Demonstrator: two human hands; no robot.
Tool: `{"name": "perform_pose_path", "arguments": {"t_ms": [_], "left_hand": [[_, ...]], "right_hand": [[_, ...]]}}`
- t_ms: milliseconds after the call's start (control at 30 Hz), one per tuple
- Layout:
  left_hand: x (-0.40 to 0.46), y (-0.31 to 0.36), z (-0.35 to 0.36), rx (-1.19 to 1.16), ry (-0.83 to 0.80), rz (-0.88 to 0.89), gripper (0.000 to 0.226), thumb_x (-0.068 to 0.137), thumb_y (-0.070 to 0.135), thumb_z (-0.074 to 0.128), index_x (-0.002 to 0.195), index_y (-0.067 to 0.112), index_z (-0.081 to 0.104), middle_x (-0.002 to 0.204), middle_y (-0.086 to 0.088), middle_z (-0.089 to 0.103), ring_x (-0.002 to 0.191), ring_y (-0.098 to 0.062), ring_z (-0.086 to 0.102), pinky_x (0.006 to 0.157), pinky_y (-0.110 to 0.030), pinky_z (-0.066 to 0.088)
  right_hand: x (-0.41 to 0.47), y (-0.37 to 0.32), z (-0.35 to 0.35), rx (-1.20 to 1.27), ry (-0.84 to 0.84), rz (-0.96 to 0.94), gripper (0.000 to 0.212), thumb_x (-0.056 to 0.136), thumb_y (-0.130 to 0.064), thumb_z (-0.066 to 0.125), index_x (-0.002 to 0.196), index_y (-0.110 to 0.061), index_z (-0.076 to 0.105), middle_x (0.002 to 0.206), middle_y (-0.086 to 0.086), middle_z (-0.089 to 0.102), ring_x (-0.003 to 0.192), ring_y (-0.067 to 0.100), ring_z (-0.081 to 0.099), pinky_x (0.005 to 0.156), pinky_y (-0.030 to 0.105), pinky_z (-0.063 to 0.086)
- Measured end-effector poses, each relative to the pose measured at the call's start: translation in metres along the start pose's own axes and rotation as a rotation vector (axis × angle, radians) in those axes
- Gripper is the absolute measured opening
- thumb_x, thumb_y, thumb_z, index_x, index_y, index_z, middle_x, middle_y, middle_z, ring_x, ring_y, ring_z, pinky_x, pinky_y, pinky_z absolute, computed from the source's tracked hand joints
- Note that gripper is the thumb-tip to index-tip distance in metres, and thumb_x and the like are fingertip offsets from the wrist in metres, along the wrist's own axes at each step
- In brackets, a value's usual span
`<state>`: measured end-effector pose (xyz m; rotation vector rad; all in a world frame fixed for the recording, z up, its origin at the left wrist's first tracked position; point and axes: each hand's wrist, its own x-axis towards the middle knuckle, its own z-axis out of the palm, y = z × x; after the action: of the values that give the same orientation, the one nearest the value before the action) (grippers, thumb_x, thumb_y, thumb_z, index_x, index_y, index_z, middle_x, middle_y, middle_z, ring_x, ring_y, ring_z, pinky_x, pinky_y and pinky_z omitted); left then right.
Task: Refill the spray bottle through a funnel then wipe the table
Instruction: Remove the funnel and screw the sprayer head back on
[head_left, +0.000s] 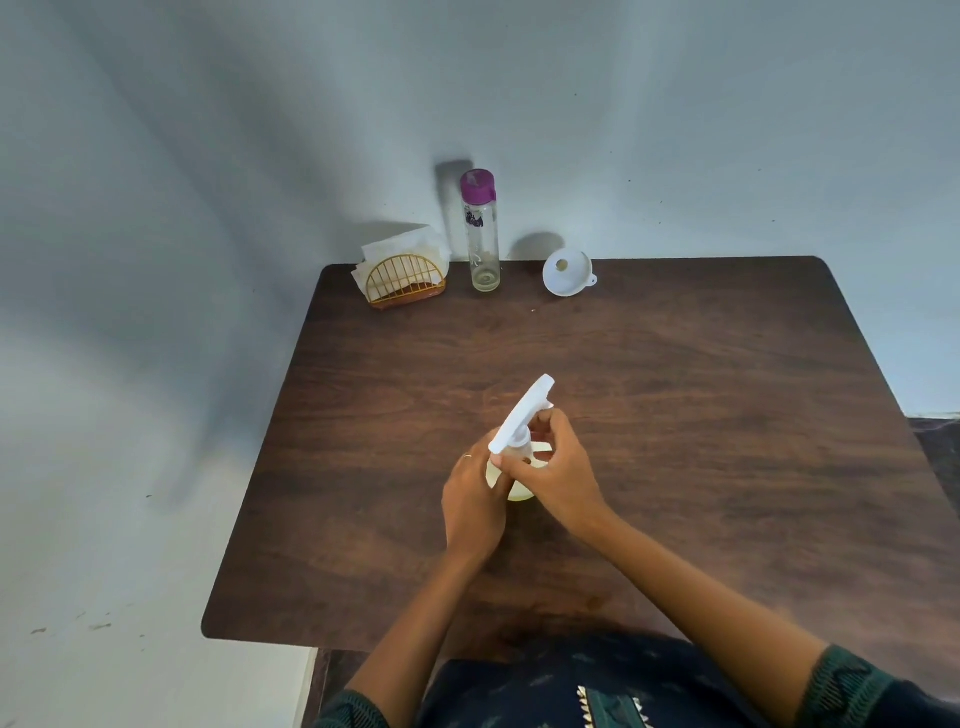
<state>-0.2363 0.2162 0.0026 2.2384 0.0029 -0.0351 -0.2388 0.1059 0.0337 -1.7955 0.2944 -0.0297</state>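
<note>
At the surface's (675, 415) near middle, the left hand (475, 499) clasps the spray bottle (519, 491) while the right hand's (553, 470) fingers grip its trigger head's (522, 413) collar. Probably unscrewing: she should hold the bottle upright and turn steadily; the funnel (568, 273) and water bottle (482, 234) wait far.

L hand (475, 501) + R hand (556, 475) together mid-frame, both grips closed.

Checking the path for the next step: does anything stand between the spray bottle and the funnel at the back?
Nothing visible does. Bare table lies between the spray bottle and the funnel; the glass bottle stands off to the left.
</note>
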Motion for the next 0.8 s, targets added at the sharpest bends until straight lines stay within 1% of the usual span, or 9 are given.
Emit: {"name": "perform_pose_path", "arguments": {"t_ms": [100, 200, 367, 467, 500, 567, 633, 733, 800], "left_hand": [[0.000, -0.002, -0.001, -0.017, 0.002, -0.017, 0.032, 0.094, 0.025, 0.060, 0.124, 0.014, 0.062, 0.118, -0.002, 0.069, 0.108, -0.021, 0.064, 0.092, -0.026, 0.044], [0.000, -0.002, 0.002, -0.031, 0.025, 0.015, 0.035, 0.093, 0.031, 0.059, 0.123, 0.013, 0.063, 0.117, -0.003, 0.069, 0.107, -0.021, 0.065, 0.092, -0.027, 0.045], [0.001, -0.002, 0.004, 0.005, 0.006, -0.001, 0.036, 0.093, 0.024, 0.062, 0.127, 0.013, 0.061, 0.120, -0.004, 0.068, 0.109, -0.021, 0.064, 0.091, -0.025, 0.044], [0.001, 0.000, 0.002, 0.005, 0.011, 0.000, 0.035, 0.092, 0.022, 0.063, 0.126, 0.013, 0.061, 0.119, -0.003, 0.068, 0.109, -0.021, 0.064, 0.089, -0.023, 0.042], [0.000, 0.000, 0.001, -0.010, 0.015, 0.008, 0.035, 0.092, 0.025, 0.063, 0.126, 0.015, 0.062, 0.119, -0.001, 0.069, 0.108, -0.019, 0.064, 0.089, -0.023, 0.042], [-0.001, 0.001, -0.001, -0.040, 0.020, 0.027, 0.037, 0.092, 0.037, 0.057, 0.124, 0.020, 0.063, 0.116, 0.004, 0.069, 0.104, -0.015, 0.063, 0.088, -0.024, 0.045], [-0.001, 0.000, -0.001, -0.048, 0.029, 0.041, 0.043, 0.091, 0.046, 0.051, 0.123, 0.021, 0.063, 0.114, 0.005, 0.070, 0.102, -0.013, 0.064, 0.087, -0.024, 0.046], [0.001, -0.004, 0.003, -0.015, 0.027, 0.028, 0.034, 0.094, 0.032, 0.058, 0.124, 0.016, 0.063, 0.115, 0.000, 0.070, 0.105, -0.017, 0.064, 0.091, -0.028, 0.049], [0.001, -0.005, 0.004, -0.002, 0.018, 0.016, 0.033, 0.095, 0.028, 0.058, 0.124, 0.015, 0.062, 0.117, -0.001, 0.069, 0.107, -0.018, 0.064, 0.093, -0.027, 0.048]], "right_hand": [[-0.002, 0.006, -0.009, 0.016, -0.110, -0.038, 0.045, 0.082, -0.018, 0.072, 0.120, -0.025, 0.051, 0.115, -0.012, 0.061, 0.106, 0.008, 0.059, 0.089, 0.023, 0.051], [-0.002, 0.009, -0.009, -0.015, -0.070, -0.032, 0.040, 0.086, -0.021, 0.067, 0.123, -0.020, 0.055, 0.121, -0.005, 0.062, 0.110, 0.011, 0.059, 0.093, 0.027, 0.050], [0.000, -0.001, 0.006, -0.026, 0.140, 0.009, 0.039, 0.079, -0.021, 0.074, 0.112, -0.018, 0.053, 0.105, -0.010, 0.059, 0.095, 0.006, 0.056, 0.079, 0.013, 0.046], [0.003, -0.002, 0.007, -0.004, 0.127, 0.041, 0.047, 0.075, -0.022, 0.078, 0.112, -0.019, 0.050, 0.101, -0.013, 0.057, 0.091, 0.004, 0.056, 0.073, 0.008, 0.045], [0.003, -0.001, 0.005, 0.005, 0.082, 0.039, 0.046, 0.076, -0.022, 0.077, 0.113, -0.020, 0.050, 0.102, -0.013, 0.058, 0.092, 0.005, 0.057, 0.075, 0.010, 0.046], [0.003, 0.007, 0.001, 0.002, -0.021, 0.026, 0.043, 0.082, -0.024, 0.072, 0.120, -0.020, 0.053, 0.112, -0.009, 0.061, 0.102, 0.009, 0.057, 0.084, 0.020, 0.048], [0.001, 0.012, 0.000, -0.045, -0.061, 0.045, 0.043, 0.087, -0.027, 0.065, 0.127, -0.021, 0.052, 0.119, -0.008, 0.059, 0.112, 0.013, 0.053, 0.091, 0.027, 0.047], [-0.001, 0.011, 0.004, -0.059, 0.043, 0.070, 0.039, 0.086, -0.026, 0.067, 0.122, -0.020, 0.055, 0.112, -0.010, 0.058, 0.107, 0.011, 0.054, 0.080, 0.015, 0.043], [-0.001, 0.008, 0.008, -0.028, 0.110, 0.076, 0.037, 0.081, -0.024, 0.072, 0.114, -0.019, 0.057, 0.111, -0.005, 0.062, 0.104, 0.012, 0.056, 0.076, 0.013, 0.043]]}}
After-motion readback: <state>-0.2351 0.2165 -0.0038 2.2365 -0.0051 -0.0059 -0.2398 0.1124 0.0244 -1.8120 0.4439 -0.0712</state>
